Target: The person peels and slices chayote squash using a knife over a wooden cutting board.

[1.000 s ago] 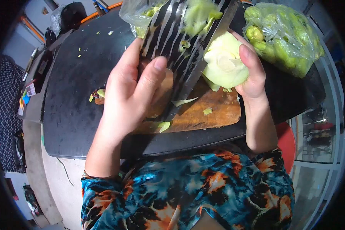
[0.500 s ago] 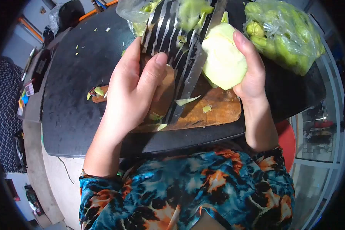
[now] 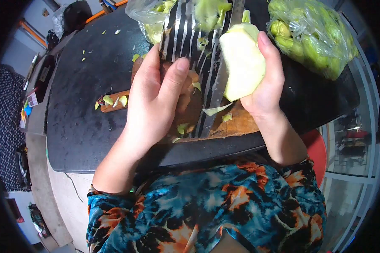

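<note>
A peeled pale-green vegetable (image 3: 242,61) is gripped in the right hand (image 3: 267,90) between an extended thumb and fingers hidden behind it, above a wooden cutting board (image 3: 238,124) on a black tabletop (image 3: 84,139). By the closed fingers of the left hand (image 3: 154,101), a streaked black-and-silver implement (image 3: 182,38) is held; its top is cut off and its exact kind cannot be made out. Both forearms are stretched forward, palms turned inward. The board is partly hidden by the left hand.
</note>
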Tool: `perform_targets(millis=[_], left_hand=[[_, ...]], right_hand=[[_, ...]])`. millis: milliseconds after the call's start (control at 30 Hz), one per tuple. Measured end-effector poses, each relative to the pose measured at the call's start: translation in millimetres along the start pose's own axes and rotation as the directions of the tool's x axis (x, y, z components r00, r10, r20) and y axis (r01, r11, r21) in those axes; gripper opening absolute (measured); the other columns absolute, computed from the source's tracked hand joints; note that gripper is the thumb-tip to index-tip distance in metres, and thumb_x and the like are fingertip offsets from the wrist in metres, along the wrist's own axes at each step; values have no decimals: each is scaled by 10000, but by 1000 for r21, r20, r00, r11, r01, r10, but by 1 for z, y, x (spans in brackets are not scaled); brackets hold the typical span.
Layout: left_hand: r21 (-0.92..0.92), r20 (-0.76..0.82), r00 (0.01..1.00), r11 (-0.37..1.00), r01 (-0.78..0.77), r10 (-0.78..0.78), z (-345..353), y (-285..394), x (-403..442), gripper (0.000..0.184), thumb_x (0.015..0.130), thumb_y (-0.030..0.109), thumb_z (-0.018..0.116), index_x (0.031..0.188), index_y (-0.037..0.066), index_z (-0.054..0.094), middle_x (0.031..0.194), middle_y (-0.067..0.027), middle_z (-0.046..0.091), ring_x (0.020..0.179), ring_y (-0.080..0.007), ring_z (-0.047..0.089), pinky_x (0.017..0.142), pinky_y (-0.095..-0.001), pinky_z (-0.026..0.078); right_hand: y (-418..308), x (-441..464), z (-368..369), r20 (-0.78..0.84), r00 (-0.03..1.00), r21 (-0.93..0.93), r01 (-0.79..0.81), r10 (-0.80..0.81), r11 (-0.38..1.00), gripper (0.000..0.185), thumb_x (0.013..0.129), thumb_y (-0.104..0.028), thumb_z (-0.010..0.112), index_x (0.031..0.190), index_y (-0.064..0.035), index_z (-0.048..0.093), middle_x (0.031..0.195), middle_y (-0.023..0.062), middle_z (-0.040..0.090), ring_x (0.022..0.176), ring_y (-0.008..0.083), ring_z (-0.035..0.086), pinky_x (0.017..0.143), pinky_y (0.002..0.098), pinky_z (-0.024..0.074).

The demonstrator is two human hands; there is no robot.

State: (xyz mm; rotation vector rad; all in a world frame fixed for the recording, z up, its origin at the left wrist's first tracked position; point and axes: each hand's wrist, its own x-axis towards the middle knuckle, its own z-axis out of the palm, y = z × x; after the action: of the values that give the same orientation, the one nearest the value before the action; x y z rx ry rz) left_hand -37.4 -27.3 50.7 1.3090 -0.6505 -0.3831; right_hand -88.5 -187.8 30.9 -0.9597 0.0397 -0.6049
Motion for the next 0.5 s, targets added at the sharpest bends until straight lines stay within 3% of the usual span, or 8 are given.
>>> perform_targets(millis=[300, 500], left_hand=[[-75, 21, 1000, 997, -2, 4, 5, -9, -1, 228, 954, 180, 473, 1123, 30, 441, 716, 22, 402, 585, -36, 354, 430, -173, 316], [-123, -48, 999, 992, -26, 20, 17, -10, -2, 236, 958, 196, 466, 1134, 42, 431, 710, 18, 393, 584, -47, 352, 433, -179, 316]], right_hand=[[8, -2, 2, -40, 999, 44, 37, -35, 998, 463, 917, -412, 407, 1092, -16, 574, 986, 92, 628, 918, 169, 596, 828, 298, 453], [14, -2, 1, -5, 997, 132, 83, -83, 988, 503, 924, -449, 381, 1103, -18, 570, 1001, 90, 622, 925, 167, 590, 829, 299, 452]])
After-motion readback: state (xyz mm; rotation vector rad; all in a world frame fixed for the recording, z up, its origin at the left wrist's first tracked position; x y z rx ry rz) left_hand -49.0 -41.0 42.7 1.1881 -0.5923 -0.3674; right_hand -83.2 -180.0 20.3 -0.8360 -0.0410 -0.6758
